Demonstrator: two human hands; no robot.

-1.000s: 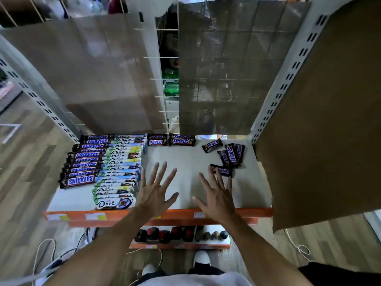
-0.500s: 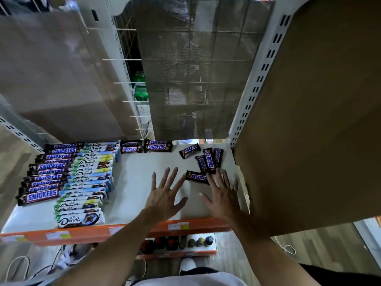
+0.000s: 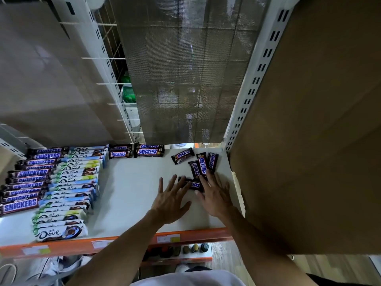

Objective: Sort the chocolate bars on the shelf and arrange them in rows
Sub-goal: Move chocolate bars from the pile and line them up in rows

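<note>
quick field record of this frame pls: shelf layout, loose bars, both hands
shelf: white shelf, orange front edge
sorted: Snickers row at far left, Dove row right beside it
back: two Snickers stacks side by side
unsorted: small Snickers bars, scattered at right rear, mixed angles
left: left hand open, fingers spread, fingertips at a crosswise loose bar
right: right hand open, fingers over the loose bars
contact: cannot tell

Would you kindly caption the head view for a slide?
Left hand and right hand reach loose Snickers bars on the shelf; sorted rows lie left.
</note>
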